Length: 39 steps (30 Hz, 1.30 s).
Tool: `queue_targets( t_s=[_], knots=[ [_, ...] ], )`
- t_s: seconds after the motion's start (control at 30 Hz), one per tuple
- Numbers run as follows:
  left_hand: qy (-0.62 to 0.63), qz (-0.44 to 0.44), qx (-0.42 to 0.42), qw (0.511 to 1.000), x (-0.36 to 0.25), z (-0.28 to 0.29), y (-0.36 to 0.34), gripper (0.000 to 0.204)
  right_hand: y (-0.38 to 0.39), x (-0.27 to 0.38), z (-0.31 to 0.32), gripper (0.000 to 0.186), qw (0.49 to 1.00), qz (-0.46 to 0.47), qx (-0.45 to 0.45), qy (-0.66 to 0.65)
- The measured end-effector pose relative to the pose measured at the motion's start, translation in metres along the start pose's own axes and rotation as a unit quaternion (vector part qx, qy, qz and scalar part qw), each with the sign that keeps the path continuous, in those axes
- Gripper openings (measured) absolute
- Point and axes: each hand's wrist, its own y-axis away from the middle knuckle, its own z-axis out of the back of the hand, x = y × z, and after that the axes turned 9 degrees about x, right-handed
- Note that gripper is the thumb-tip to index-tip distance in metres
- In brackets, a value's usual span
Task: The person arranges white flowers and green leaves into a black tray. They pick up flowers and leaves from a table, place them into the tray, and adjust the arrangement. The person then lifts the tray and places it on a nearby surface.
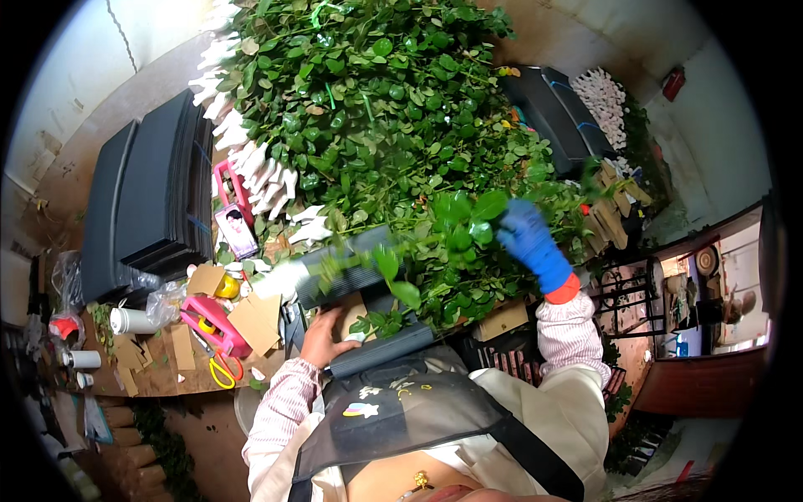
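My left hand (320, 336), bare, rests at the left end of a dark corrugated sheet (381, 350), thumb spread from the fingers. Beside the thumb is a small white piece, and some leaves lie in the sheet's fold. My right hand (533, 244), in a blue glove, is raised at the right with its fingers closed around a leafy stem (458, 234). Leftward from it the stem runs, blurred, over the sheet toward a pale, smeared tip (288, 278). Behind both hands lies a big heap of leafy stems (376, 109), with white-netted heads (266, 177) along its left side.
Stacks of dark corrugated sheets stand at left (163, 184) and far right (552, 117). On the left table are a pink tape dispenser (219, 328), yellow-and-orange scissors (224, 368), a phone (237, 230), cardboard pieces (255, 322) and a white cup (132, 320). A black rack (627, 301) stands right.
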Motion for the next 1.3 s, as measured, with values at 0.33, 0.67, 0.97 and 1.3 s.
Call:
queue_targets(
  t_s=[0.33,0.67,0.97,1.3],
  knots=[
    [0.029,0.006,0.013,0.999,0.000,-0.001,0.001,0.073,0.091,-0.047,-0.168,0.024,0.973,-0.093,0.212,0.004],
    [-0.015,-0.045,0.039,0.998,-0.004,0.007,-0.007,0.042,-0.072,-0.015,-0.054,0.044,0.933,-0.228,0.277,0.012],
    [-0.081,-0.055,0.013,0.995,-0.016,0.008,-0.013,0.034,-0.220,-0.060,-0.215,0.033,0.966,-0.071,0.078,0.237],
    [-0.025,-0.061,0.043,0.997,-0.006,0.005,-0.008,0.028,-0.191,-0.098,-0.112,0.017,0.984,-0.023,-0.078,0.155]
  ],
)
